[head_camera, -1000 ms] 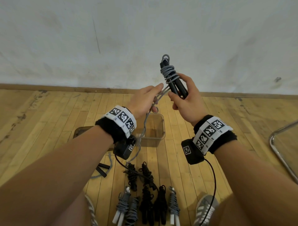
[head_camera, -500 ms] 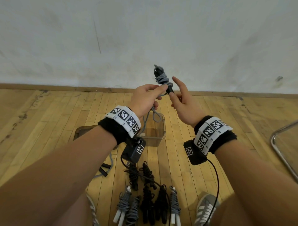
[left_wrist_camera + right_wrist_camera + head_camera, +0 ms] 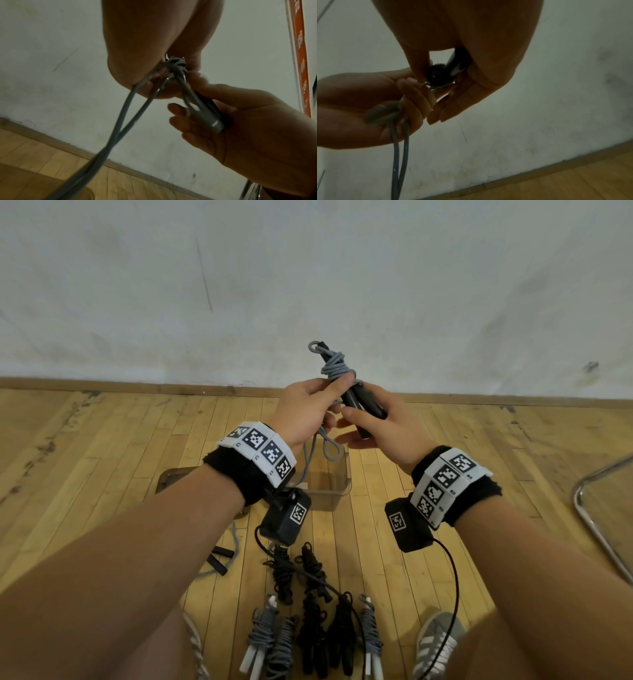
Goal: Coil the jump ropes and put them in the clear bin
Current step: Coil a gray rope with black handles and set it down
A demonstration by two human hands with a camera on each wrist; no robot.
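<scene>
I hold a jump rope with two black handles (image 3: 363, 405) and a grey cord (image 3: 335, 367) wound round their upper part. My right hand (image 3: 383, 426) grips the handles (image 3: 207, 113) from below, their butt ends (image 3: 436, 73) showing between thumb and fingers. My left hand (image 3: 305, 412) pinches the grey cord (image 3: 175, 67) at the wrap, and a doubled length (image 3: 120, 121) hangs down from it (image 3: 399, 148). The clear bin (image 3: 337, 474) stands on the floor under my hands, partly hidden by my left wrist.
Several coiled jump ropes (image 3: 308, 628), black and grey, lie in rows on the wood floor near my feet. One loose rope with black handles (image 3: 219, 559) lies at the left. A metal chair frame (image 3: 596, 508) stands at the right. A white wall (image 3: 308, 285) rises just behind.
The handles tilted back from pointing away to leaning up-left, and my right hand closed round them again. My left hand carried the cord round to the wrap.
</scene>
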